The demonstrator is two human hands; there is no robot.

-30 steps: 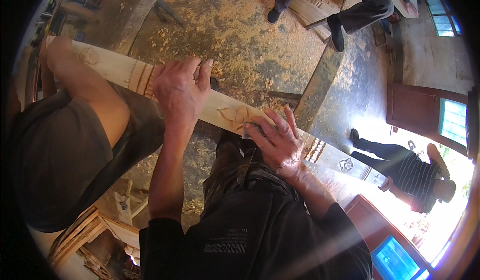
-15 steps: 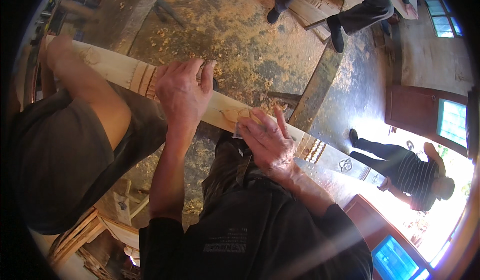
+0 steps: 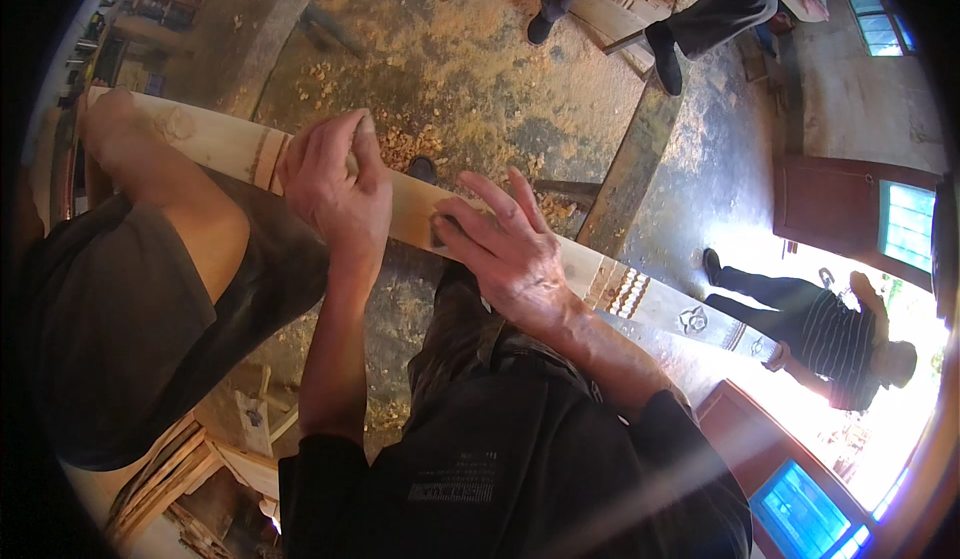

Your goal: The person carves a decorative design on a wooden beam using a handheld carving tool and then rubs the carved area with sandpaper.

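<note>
Left grip [image 3: 338, 174] is holding the carved wooden board [image 3: 220, 139]; right grip [image 3: 515, 259] is pinching a small dark piece [image 3: 439, 228] against it.

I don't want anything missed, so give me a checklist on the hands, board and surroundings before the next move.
1. Left hand on the carved board: ok.
2. Right hand on the board: ok.
3. Dark patch by the right hand identified: cannot tell, mostly covered.
4. Board's left end clear of the co-worker's arm: not ok, the arm overlaps it in view.
5. Floor free of wood shavings: not ok, they lie scattered.
</note>
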